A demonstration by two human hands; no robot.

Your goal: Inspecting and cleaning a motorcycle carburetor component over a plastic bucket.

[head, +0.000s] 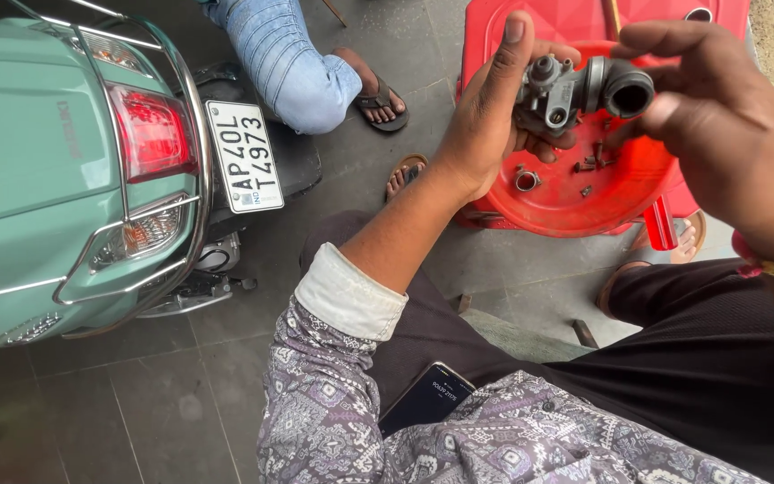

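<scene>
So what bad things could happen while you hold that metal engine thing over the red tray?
1. The carburetor is held up in the left hand with the right hand on its black rubber elbow; it might slip and hit the red tray.
2. Small screws and a metal ring lie loose in the tray; a bump could scatter them.
3. The phone resting on the lap may slide off.

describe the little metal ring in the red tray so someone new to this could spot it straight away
Start at the round red tray on the floor, beyond the person's knees. Look just below the left hand, which holds a grey metal carburettor-like part above the tray. The small metal ring lies there alone on the red surface; unlike the dark screws to its right, it is round, silvery and hollow.
</scene>
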